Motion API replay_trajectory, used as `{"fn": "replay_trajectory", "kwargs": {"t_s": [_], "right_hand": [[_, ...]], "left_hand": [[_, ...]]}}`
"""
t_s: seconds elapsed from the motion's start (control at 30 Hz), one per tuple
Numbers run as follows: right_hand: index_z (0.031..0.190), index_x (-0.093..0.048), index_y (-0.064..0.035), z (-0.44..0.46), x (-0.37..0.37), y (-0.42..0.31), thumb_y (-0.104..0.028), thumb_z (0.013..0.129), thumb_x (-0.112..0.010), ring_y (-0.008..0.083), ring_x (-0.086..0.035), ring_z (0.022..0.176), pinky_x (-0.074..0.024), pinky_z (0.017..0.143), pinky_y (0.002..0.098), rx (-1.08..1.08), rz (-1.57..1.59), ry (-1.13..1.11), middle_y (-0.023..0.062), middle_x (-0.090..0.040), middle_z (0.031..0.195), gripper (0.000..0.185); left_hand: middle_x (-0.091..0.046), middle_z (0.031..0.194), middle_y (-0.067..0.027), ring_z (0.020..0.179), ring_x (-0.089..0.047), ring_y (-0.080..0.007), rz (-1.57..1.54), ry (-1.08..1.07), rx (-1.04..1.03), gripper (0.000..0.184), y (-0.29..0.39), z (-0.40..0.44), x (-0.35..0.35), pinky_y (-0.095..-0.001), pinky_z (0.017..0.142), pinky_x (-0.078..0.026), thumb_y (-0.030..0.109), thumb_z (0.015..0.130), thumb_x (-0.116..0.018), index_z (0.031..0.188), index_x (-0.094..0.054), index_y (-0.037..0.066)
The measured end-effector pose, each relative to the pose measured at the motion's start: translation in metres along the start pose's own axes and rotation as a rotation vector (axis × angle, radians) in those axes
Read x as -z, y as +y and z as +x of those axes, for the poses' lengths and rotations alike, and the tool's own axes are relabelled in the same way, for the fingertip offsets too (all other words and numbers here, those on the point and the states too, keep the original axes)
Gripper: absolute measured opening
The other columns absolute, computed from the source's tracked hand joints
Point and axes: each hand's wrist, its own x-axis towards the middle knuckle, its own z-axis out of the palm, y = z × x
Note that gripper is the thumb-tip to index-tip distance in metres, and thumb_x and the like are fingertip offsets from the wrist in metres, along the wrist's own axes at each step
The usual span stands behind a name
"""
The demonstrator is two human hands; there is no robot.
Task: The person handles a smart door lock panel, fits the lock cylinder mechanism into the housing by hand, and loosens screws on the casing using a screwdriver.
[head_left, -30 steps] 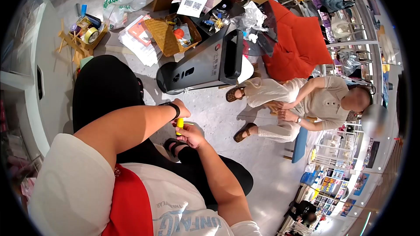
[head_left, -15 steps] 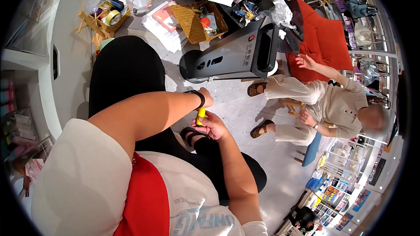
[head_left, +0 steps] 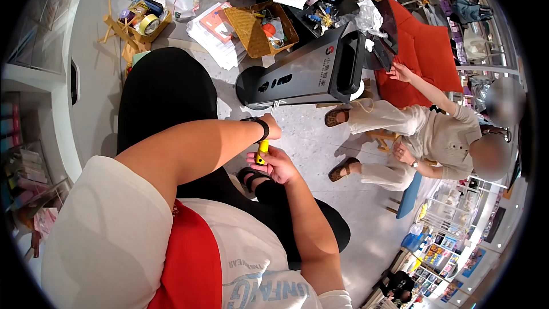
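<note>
My right hand point(head_left: 277, 165) is closed around a small yellow object point(head_left: 262, 151) with a dark lower part. Just above it in the view is my left hand point(head_left: 273, 127), with a black band on the wrist; its fingers curl away, mostly hidden. A thin metallic piece point(head_left: 273, 105) shows between that hand and the side of a grey appliance point(head_left: 297, 74), which lies tilted with its dark round base to the left. What the left fingers grip cannot be made out.
An open woven box point(head_left: 251, 31), papers point(head_left: 214, 37) and a basket of tape and tools point(head_left: 150, 26) lie beyond my knee. A seated person point(head_left: 446, 137) faces me beside a red cushion point(head_left: 420, 51), one hand by a dark panel. A blue stool point(head_left: 408, 196) stands near them.
The view has shifted, so my hands appear farther right. The seated person has raised one hand from the lap to the dark panel. The yellow object is still in my right hand, turned slightly.
</note>
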Motion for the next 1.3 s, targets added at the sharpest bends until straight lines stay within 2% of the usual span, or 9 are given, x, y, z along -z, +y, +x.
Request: {"fn": "replay_trajectory", "kwargs": {"t_s": [0.23,0.37,0.4,0.5,0.67,0.77,0.97,1.1,1.3], "right_hand": [[0.135,-0.042,-0.0075,0.017,-0.012,0.019,-0.013,0.091,-0.071,0.0247,-0.068,0.103,-0.0616,0.079,0.0367,0.072,-0.273,0.286,0.0171,-0.060,0.125,0.053],[0.135,-0.042,-0.0081,0.003,-0.017,0.004,-0.015,0.095,-0.063,0.0287,-0.066,0.108,-0.0607,0.083,0.0394,-0.021,0.263,-0.007,0.0192,-0.057,0.131,0.045],[0.134,-0.042,-0.0063,0.002,-0.013,0.002,-0.016,0.097,-0.059,0.0318,-0.064,0.112,-0.0597,0.087,0.0421,-0.010,0.309,-0.067,0.0221,-0.056,0.133,0.042],[0.133,-0.043,-0.0044,0.004,-0.008,0.002,-0.015,0.097,-0.060,0.0322,-0.065,0.112,-0.0605,0.086,0.0415,0.049,0.060,0.004,0.0223,-0.058,0.129,0.042],[0.125,-0.049,-0.0036,0.012,-0.019,0.010,-0.014,0.081,-0.081,0.0175,-0.067,0.072,-0.0612,0.062,0.0309,0.162,-0.266,0.345,0.0060,-0.063,0.098,0.055],[0.125,-0.050,-0.0054,0.013,-0.017,0.009,-0.017,0.081,-0.080,0.0160,-0.065,0.075,-0.0600,0.059,0.0302,0.111,-0.555,0.467,0.0050,-0.061,0.099,0.054],[0.130,-0.049,-0.0043,0.003,0.019,0.006,-0.027,0.094,-0.057,0.0296,-0.067,0.097,-0.0607,0.080,0.0460,0.010,0.098,0.067,0.0140,-0.063,0.114,0.043],[0.127,-0.050,0.0026,-0.005,0.015,-0.008,-0.012,0.095,-0.062,0.0257,-0.071,0.091,-0.0628,0.072,0.0358,0.049,-0.316,0.240,0.0140,-0.067,0.110,0.037],[0.121,-0.051,-0.0020,-0.002,-0.006,-0.009,-0.024,0.084,-0.078,0.0154,-0.064,0.078,-0.0573,0.057,0.0301,0.055,-0.666,0.457,0.0084,-0.063,0.096,0.050]], "left_hand": [[-0.070,0.101,-0.0243,0.076,-0.073,-0.0308,0.017,0.043,-0.027,0.061,-0.010,0.001,0.001,-0.0384,0.054,-0.061,0.027,0.076,-0.083,0.117,-0.053,-0.008],[-0.068,0.105,-0.0229,0.090,-0.072,-0.0322,0.041,0.166,-0.094,0.041,-0.021,0.030,-0.020,-0.0414,0.066,-0.060,0.008,0.082,-0.067,0.118,-0.053,-0.006],[-0.068,0.107,-0.0236,0.093,-0.071,-0.0331,-0.049,0.055,-0.039,0.042,-0.015,0.021,-0.012,-0.0423,0.081,-0.056,0.005,0.082,-0.059,0.122,-0.053,-0.006],[-0.068,0.108,-0.0246,0.090,-0.071,-0.0337,0.007,-0.015,-0.099,0.045,-0.011,0.022,-0.003,-0.0412,0.082,-0.056,0.008,0.082,-0.058,0.125,-0.054,-0.007],[-0.071,0.093,-0.0184,0.078,-0.073,-0.0243,0.010,-0.155,-0.026,0.057,-0.010,0.008,0.008,-0.0361,0.057,-0.061,0.027,0.078,-0.081,0.119,-0.058,-0.006],[-0.069,0.094,-0.0182,0.078,-0.073,-0.0246,-0.034,-0.045,-0.131,0.052,-0.013,0.006,0.001,-0.0348,0.054,-0.061,0.019,0.078,-0.082,0.118,-0.059,-0.004],[-0.066,0.106,-0.0193,0.095,-0.068,-0.0295,-0.185,-0.011,-0.181,0.057,-0.029,0.038,-0.025,-0.0444,0.075,-0.058,0.007,0.082,-0.073,0.132,-0.048,-0.001],[-0.065,0.105,-0.0178,0.092,-0.068,-0.0261,-0.295,-0.119,-0.100,0.065,-0.018,0.020,-0.016,-0.0421,0.075,-0.059,0.019,0.082,-0.077,0.135,-0.042,-0.001],[-0.066,0.098,-0.0161,0.076,-0.070,-0.0235,-0.173,-0.084,-0.152,0.047,-0.017,0.018,-0.013,-0.0328,0.061,-0.060,0.014,0.082,-0.079,0.117,-0.052,-0.002]]}}
